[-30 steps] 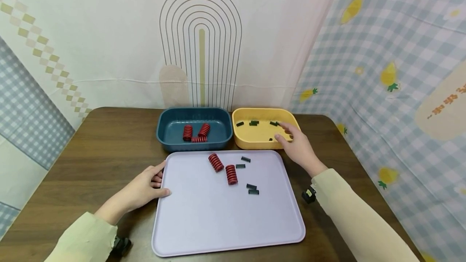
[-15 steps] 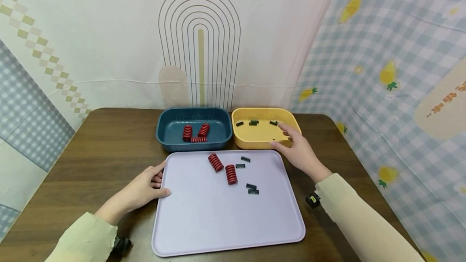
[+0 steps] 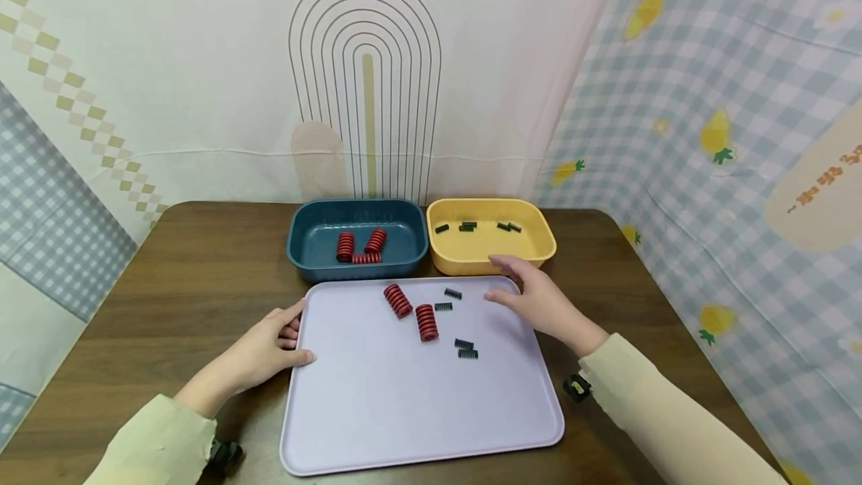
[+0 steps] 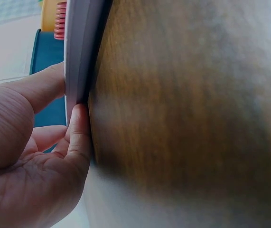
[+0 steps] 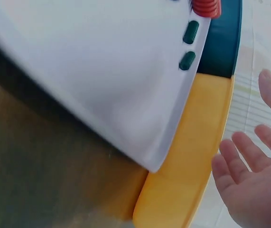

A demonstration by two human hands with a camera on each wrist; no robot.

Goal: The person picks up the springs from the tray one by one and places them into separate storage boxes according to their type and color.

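**Lilac tray [image 3: 377, 403] pinched at its left edge by the left hand [image 3: 259, 350]; right hand [image 3: 539, 304] loose over the far right corner**

Head view: on the wooden table [image 3: 168, 283], the tray, with two red springs [image 3: 427, 322] lying near its far middle. Just to the right of these, four dark green springs [image 3: 453, 293] in two pairs. Behind the tray, side by side, a blue bin [image 3: 357, 273] with three more red springs [image 3: 345, 246] bunched together, and a yellow bin [image 3: 458, 266] with five small green springs [image 3: 441, 229] along its far half. Right fingers apart, thumb away from them, just in front of the yellow bin's near wall. Sleeves [image 3: 158, 436] in pale green on both arms; beyond the table, a patterned wall cloth [image 3: 498, 81].

Left wrist view: thumb over the tray's rim, a fingertip low against its side next to the table, so clamped on that edge. Behind the rim, part of a red spring and slices of both bins.

Right wrist view: palm and slightly bent fingers spread, well apart from the springs on the tray. Past the tray's corner, the yellow bin; next to it, the blue bin.
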